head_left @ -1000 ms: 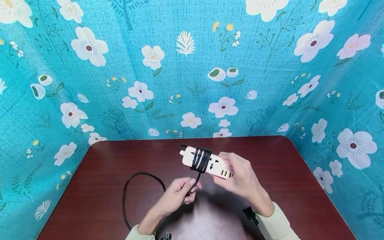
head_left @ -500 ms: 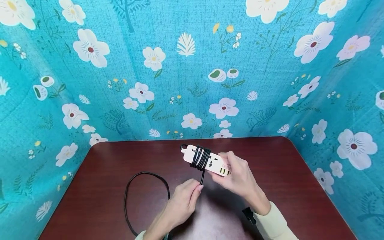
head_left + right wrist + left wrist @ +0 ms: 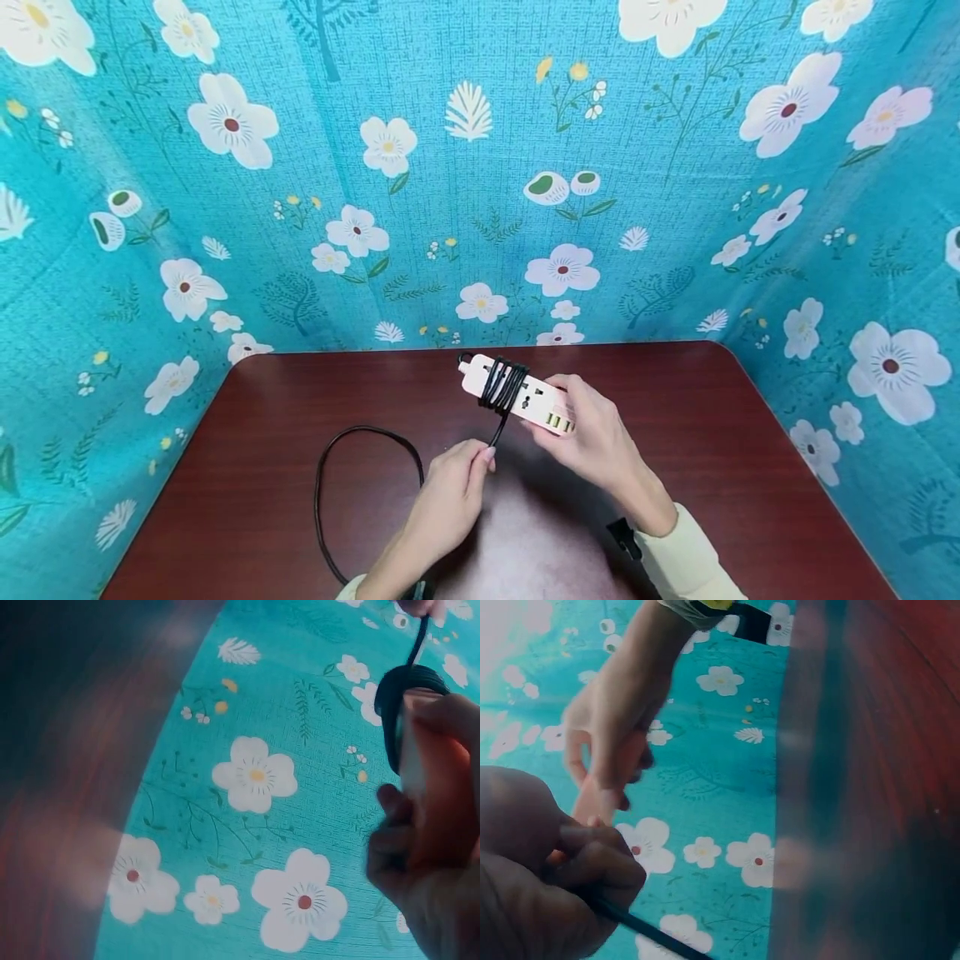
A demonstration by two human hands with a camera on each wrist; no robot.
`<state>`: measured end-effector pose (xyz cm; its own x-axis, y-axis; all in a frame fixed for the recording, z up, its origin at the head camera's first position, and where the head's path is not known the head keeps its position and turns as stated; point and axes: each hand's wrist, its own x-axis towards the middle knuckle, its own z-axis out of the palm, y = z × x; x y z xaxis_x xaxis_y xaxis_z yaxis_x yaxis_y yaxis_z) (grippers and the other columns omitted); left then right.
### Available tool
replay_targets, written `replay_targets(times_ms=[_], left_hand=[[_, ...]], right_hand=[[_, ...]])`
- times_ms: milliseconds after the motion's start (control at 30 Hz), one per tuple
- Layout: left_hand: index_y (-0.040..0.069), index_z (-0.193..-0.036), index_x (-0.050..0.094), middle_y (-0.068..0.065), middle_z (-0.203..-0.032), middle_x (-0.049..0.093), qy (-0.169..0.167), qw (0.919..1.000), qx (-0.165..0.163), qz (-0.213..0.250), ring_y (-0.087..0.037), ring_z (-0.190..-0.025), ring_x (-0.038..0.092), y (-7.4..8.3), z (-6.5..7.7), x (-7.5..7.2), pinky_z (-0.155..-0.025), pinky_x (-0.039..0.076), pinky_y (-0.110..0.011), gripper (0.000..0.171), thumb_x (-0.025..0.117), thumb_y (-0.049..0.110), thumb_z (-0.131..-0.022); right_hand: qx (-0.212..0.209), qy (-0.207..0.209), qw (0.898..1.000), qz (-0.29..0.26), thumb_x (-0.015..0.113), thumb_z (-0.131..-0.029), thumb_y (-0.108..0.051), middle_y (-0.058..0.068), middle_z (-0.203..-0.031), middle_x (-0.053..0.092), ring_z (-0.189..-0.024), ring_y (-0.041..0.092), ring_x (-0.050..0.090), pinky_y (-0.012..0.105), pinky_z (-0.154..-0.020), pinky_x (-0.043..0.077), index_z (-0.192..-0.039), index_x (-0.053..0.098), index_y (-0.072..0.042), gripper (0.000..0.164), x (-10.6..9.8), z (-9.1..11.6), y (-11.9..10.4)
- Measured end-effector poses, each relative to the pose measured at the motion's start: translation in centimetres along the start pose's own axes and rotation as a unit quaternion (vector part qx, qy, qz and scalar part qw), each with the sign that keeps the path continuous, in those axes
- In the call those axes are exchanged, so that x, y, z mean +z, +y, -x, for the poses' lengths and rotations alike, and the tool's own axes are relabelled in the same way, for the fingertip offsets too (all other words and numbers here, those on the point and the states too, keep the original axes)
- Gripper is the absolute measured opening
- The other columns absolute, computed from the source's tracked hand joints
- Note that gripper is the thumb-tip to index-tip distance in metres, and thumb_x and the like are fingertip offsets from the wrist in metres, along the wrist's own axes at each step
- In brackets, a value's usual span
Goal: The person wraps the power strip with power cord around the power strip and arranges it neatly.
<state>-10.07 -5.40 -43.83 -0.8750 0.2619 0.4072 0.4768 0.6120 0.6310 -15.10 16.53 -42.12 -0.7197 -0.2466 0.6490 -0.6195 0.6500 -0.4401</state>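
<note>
A white power strip point(image 3: 538, 402) with sockets and USB ports is held up above the table, tilted down toward the right. My right hand point(image 3: 600, 437) grips its USB end, thumb on the near side. Several turns of black cord point(image 3: 503, 386) are wound round the strip's left half. From these turns the cord runs down taut to my left hand point(image 3: 450, 496), which pinches it between thumb and curled fingers. In the left wrist view, the cord point(image 3: 656, 934) comes out below the fist. The wound cord point(image 3: 409, 686) also shows past the strip in the right wrist view.
A loose loop of the cord point(image 3: 318, 492) lies on the dark red wooden table point(image 3: 262, 433), left of my left hand. Behind and at both sides hangs a blue flowered cloth point(image 3: 480, 208). A black buckle point(image 3: 624, 537) sits at the right wrist.
The left hand turned over from palm-up to back-up while keeping hold of the cord, then rose slightly. The power strip shifted a little, and the right hand kept its grip.
</note>
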Motion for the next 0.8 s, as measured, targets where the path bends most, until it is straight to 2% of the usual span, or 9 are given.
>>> replay_targets(times_ms=[133,267,367,567,800], left_hand=[[0.020,-0.086,0.066,0.010,-0.078,0.064,-0.002,0.9985,-0.054,0.001,-0.001,-0.067,0.049,-0.1,-0.2,-1.0,-0.064,0.044,-0.017,0.021,0.052,0.021,-0.102],[0.022,-0.091,0.068,0.011,-0.074,0.064,-0.002,0.9975,-0.070,-0.005,0.002,-0.060,0.046,-0.2,-0.3,-1.8,-0.058,0.042,-0.016,0.017,0.055,0.023,-0.101],[0.021,-0.095,0.068,0.015,-0.067,0.058,0.011,0.9979,-0.059,-0.025,0.004,-0.052,0.038,0.0,-0.1,-2.0,-0.052,0.037,-0.014,0.011,0.058,0.024,-0.099],[0.018,-0.092,0.061,0.017,-0.061,0.046,0.026,0.9958,-0.031,-0.082,0.004,-0.051,0.036,0.2,0.1,-1.9,-0.051,0.033,-0.014,0.008,0.062,0.024,-0.097],[0.025,-0.080,0.051,0.017,-0.055,0.029,-0.006,0.9945,-0.063,-0.083,0.004,-0.047,0.028,0.2,0.2,-2.1,-0.046,0.026,-0.016,0.024,0.052,0.036,-0.102]], right_hand=[[0.063,-0.071,0.994,-0.048,0.087,-0.071,-0.020,-0.005,-0.097,0.064,-0.076,0.004,0.055,0.019,-0.063,0.047,-0.126,0.052,-0.014,0.065,-0.2,0.2,0.1],[0.071,-0.098,0.990,-0.068,0.083,-0.076,-0.019,-0.006,-0.100,0.062,-0.079,0.004,0.054,0.020,-0.067,0.047,-0.130,0.050,-0.014,0.063,-0.5,0.1,0.3],[0.057,-0.095,0.992,-0.053,0.082,-0.077,-0.019,-0.006,-0.101,0.062,-0.080,0.004,0.054,0.020,-0.067,0.047,-0.129,0.051,-0.013,0.061,-0.6,0.1,0.5],[0.011,-0.072,0.997,-0.011,0.083,-0.075,-0.019,-0.002,-0.102,0.061,-0.080,0.005,0.053,0.021,-0.065,0.048,-0.125,0.051,-0.009,0.060,-0.9,0.0,0.9],[-0.027,-0.031,0.999,0.003,0.083,-0.073,-0.018,0.007,-0.118,0.057,-0.093,0.011,0.053,0.024,-0.069,0.050,-0.122,0.053,-0.002,0.060,-1.5,-0.2,1.5]])
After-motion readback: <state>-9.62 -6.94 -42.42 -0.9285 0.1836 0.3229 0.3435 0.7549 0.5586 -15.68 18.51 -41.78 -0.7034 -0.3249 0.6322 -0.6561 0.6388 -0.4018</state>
